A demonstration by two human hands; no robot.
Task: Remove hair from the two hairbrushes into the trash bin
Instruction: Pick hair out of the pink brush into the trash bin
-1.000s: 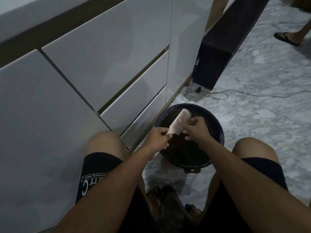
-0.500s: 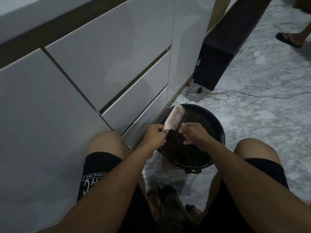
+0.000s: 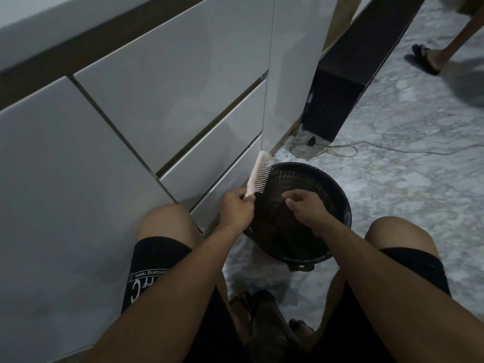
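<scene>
A pale pink hairbrush (image 3: pixel 258 174) stands nearly upright at the left rim of the black mesh trash bin (image 3: pixel 337 195), its bristles facing right over the bin. My left hand (image 3: pixel 235 209) grips its handle. My right hand (image 3: pixel 305 206) hovers over the bin's opening, apart from the brush, with thumb and fingers pinched together; whether hair is between them is too dark to tell. The bin's inside is dark. A second hairbrush is not in view.
White drawer fronts (image 3: pixel 157 113) run close along the left. A dark cabinet (image 3: pixel 337 100) stands beyond the bin, with a cable (image 3: pixel 340 150) on the marble floor. Another person's sandalled foot (image 3: pixel 424 58) is at the far right. My knees flank the bin.
My right hand has left the bristles and moved right over the bin. My left hand has swung the brush up and left, from lying over the bin to nearly upright.
</scene>
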